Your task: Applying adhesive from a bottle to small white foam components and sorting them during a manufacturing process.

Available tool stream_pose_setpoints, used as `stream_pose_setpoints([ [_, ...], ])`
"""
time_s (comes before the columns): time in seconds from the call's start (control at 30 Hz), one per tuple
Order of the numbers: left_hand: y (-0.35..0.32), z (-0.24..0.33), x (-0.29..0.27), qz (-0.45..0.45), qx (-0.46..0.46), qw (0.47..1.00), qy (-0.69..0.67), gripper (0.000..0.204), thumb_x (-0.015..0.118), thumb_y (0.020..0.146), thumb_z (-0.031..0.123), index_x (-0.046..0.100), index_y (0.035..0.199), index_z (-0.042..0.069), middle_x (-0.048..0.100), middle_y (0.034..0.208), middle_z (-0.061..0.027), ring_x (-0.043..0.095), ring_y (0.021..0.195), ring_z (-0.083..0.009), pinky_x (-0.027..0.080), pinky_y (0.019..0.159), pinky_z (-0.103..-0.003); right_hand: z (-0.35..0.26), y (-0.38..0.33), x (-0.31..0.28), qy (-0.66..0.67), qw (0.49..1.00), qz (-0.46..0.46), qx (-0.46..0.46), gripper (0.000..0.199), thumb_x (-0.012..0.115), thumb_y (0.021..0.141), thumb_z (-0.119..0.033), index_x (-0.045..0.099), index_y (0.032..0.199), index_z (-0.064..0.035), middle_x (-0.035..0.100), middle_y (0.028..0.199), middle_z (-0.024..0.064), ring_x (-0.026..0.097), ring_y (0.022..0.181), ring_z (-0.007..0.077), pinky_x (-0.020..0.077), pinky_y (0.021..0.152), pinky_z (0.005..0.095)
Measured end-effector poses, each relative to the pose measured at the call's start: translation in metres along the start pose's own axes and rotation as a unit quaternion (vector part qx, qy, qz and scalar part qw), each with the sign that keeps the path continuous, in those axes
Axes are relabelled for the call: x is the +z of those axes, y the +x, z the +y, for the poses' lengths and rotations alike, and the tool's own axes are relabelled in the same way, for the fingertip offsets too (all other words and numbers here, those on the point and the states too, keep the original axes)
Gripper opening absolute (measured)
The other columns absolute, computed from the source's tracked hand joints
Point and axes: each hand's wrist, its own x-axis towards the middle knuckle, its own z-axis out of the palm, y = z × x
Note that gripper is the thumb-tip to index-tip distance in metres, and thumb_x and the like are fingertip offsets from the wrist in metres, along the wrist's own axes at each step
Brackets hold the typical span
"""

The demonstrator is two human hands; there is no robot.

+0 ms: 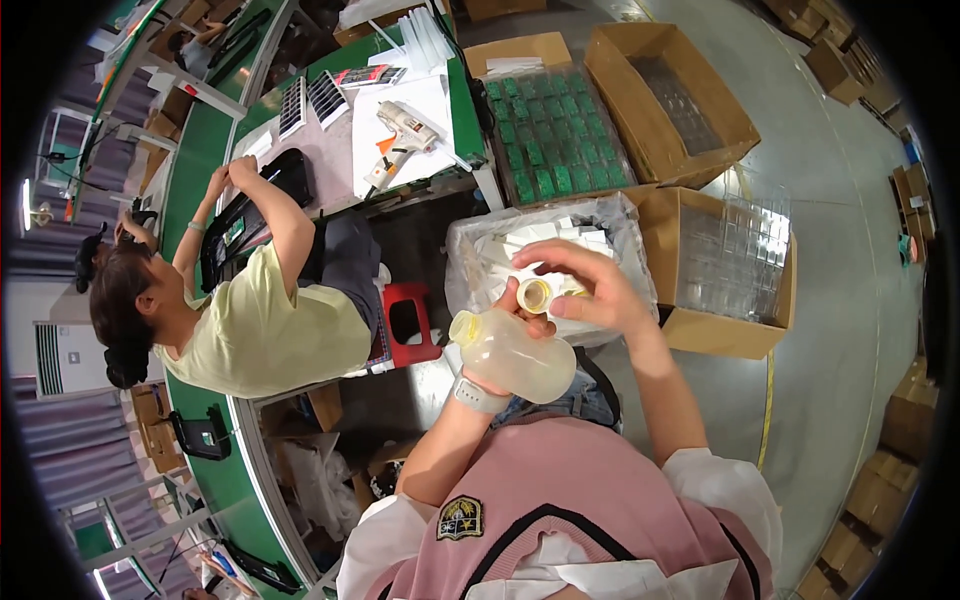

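A squat, translucent plastic bottle (520,362) lies tilted in front of me, its uncapped neck toward the left. My left hand (540,326), mostly hidden behind the bottle, is closed around it, with fingertips showing above. At those fingertips is a pale yellow, ring-shaped screw cap (533,295), its hollow side toward me. My right hand (598,285) curves just right of the cap, thumb and fingers apart; I see nothing gripped in it. Under its fingers a small yellow bit shows, too hidden to name. Below both hands stands a plastic-lined box (465,245) of white pieces.
Cartons (735,140) with clear plastic trays stand to the right. Stacked trays of green parts (560,130) are ahead. On the green workbench (462,130) lies a glue gun (405,130). A co-worker (280,325) sits left beside a red stool (408,325).
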Motion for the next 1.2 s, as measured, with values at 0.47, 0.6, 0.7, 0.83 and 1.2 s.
stream_pose_setpoints([
  [0.47,0.011,0.004,-0.008,0.195,0.131,0.972,-0.007,0.04,0.042,0.093,0.043,0.059,0.103,0.008,0.064,0.093,-0.0048,0.06,0.087,-0.0216,0.049,0.079,-0.035,0.015,-0.012,0.034,0.127,0.934,0.331,0.051,0.032,0.058,0.09,-0.019,0.051,0.113,0.0017,0.058,0.096,0.0054,0.054,0.085,0.0103,0.045,0.077,0.0244],
  [0.6,0.015,0.003,-0.011,0.151,0.165,0.963,0.154,0.058,0.036,0.09,0.057,0.057,0.107,0.006,0.062,0.104,-0.0056,0.059,0.094,-0.0213,0.047,0.084,-0.035,0.024,-0.015,0.064,0.052,0.939,0.339,0.023,0.032,0.061,0.088,-0.014,0.049,0.114,0.0014,0.056,0.099,0.0039,0.051,0.088,0.0088,0.0429,0.079,0.0239],
  [0.7,0.013,-0.006,0.007,0.111,0.258,0.925,0.256,0.07,0.03,0.086,0.065,0.054,0.111,0.003,0.06,0.106,-0.0076,0.058,0.097,-0.021,0.046,0.085,-0.034,0.028,-0.013,0.061,0.02,0.93,0.367,-0.004,0.032,0.062,0.087,-0.011,0.048,0.113,0.0018,0.057,0.098,0.0064,0.054,0.086,0.0104,0.0446,0.075,0.0247],
  [0.83,0.014,-0.007,0.011,0.085,0.308,0.798,0.51,0.053,0.07,0.073,0.028,0.048,0.112,0.001,0.059,0.102,-0.009,0.057,0.096,-0.0161,0.046,0.083,-0.03,0.025,-0.008,0.053,-0.076,0.915,0.393,-0.044,0.033,0.063,0.084,-0.008,0.048,0.112,0.0024,0.056,0.09,0.007,0.055,0.077,0.01,0.045,0.067,0.0222],
  [1.2,0.005,0.002,0.022,0.096,0.259,0.699,0.659,0.049,0.074,0.06,0.014,0.049,0.101,0.004,0.062,0.084,-0.0061,0.057,0.079,-0.0104,0.047,0.074,-0.027,-0.034,-0.01,0.018,-0.009,0.992,0.096,0.083,0.021,0.067,0.076,-0.005,0.063,0.096,0.001,0.063,0.086,0.0016,0.056,0.075,0.0057,0.0446,0.066,0.0192],
])
